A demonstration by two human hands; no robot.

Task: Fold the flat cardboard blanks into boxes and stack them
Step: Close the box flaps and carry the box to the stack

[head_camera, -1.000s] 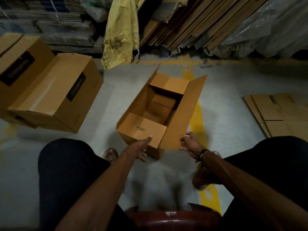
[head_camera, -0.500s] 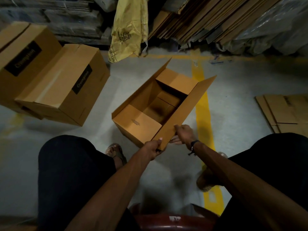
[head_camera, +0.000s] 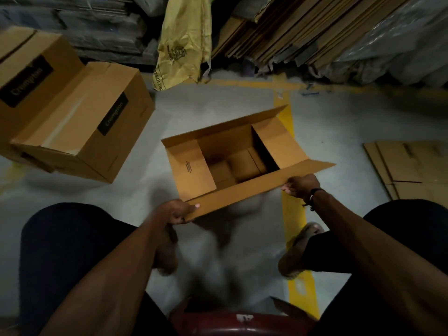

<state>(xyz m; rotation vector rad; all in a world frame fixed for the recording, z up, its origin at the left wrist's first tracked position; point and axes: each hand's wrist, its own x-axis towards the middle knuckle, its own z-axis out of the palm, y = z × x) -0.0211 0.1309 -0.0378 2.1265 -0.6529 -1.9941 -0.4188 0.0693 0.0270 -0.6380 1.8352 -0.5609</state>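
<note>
An open brown cardboard box (head_camera: 271, 141) stands on the grey floor between my knees, its top flaps spread out. My left hand (head_camera: 178, 210) pinches the left end of the long near flap (head_camera: 242, 191). My right hand (head_camera: 301, 185) grips the same flap near its right end. The short left flap with small print leans inward over the box. Two folded boxes (head_camera: 80, 122) with black labels lie stacked at the left. Flat blanks (head_camera: 412, 166) lie on the floor at the right.
A yellow bag (head_camera: 184, 42) hangs at the back centre. Many flat cardboard sheets (head_camera: 303, 27) lean against the back wall, beside plastic-wrapped bundles. A yellow floor line (head_camera: 283, 103) runs under the box. My sandalled feet and a dark red stool (head_camera: 237, 323) are below.
The box has turned so its long side faces me. My left hand moved from the short end flap to the long near flap, and my right hand slid along it to the right.
</note>
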